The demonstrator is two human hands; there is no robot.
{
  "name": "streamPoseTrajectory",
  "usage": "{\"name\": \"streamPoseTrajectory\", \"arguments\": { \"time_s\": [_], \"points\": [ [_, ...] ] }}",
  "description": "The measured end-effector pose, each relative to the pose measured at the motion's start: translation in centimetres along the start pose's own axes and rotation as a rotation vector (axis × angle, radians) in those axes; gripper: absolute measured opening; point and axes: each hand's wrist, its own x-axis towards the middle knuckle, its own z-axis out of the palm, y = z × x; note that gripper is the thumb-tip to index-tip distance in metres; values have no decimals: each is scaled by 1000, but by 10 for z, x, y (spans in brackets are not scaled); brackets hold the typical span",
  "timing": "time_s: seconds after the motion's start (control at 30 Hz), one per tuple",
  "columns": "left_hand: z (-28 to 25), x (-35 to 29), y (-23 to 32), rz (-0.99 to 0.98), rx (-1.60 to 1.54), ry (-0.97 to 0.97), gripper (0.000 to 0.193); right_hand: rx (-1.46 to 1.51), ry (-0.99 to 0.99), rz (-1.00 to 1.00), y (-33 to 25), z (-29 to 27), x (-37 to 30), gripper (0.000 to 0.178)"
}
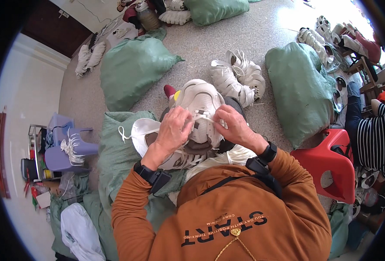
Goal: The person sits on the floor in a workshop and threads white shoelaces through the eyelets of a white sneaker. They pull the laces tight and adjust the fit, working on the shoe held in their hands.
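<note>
A white sneaker point(199, 93) with a mesh upper and grey trim rests across my lap. Over its front, a white shoelace point(203, 116) runs between my two hands. My left hand point(173, 129) is closed, pinching the lace at the shoe's left side. On the other side my right hand point(235, 127) pinches the lace with thumb and forefinger. Beside my left wrist lies another white shoe part point(142, 134) with a loose lace loop. A bundle of white laces point(227, 157) sits on my lap, close to my body.
Green sacks stand at the left point(134, 71) and right point(294, 87). Stacked white shoes point(238, 80) lie ahead on the floor. A red plastic chair point(329, 163) is at my right, near a person in stripes point(375, 139). A purple stool point(73, 150) holding laces stands left.
</note>
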Motion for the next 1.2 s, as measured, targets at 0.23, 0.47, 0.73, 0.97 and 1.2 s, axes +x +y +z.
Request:
{"name": "streamPoseTrajectory", "arguments": {
  "time_s": [0.23, 0.47, 0.73, 0.97, 1.2],
  "points": [
    [3, 3, 16, -22, -38, 1, 10, 413, -259, 290, -29, -10, -6, 15],
    [8, -4, 23, 62, 65, 27, 10, 330, -198, 385, -48, -14, 4, 15],
    [32, -32, 37, 65, 154, 233, 25, -138, -166, 56, -24, 4, 41, 19],
    [42, -30, 17, 74, 26, 329, 22, -357, -311, 99, -24, 11, 60, 25],
    [52, -33, 16, -2, -3, 377, 15, -412, -343, 177, -27, 13, 63, 21]
  ]
}}
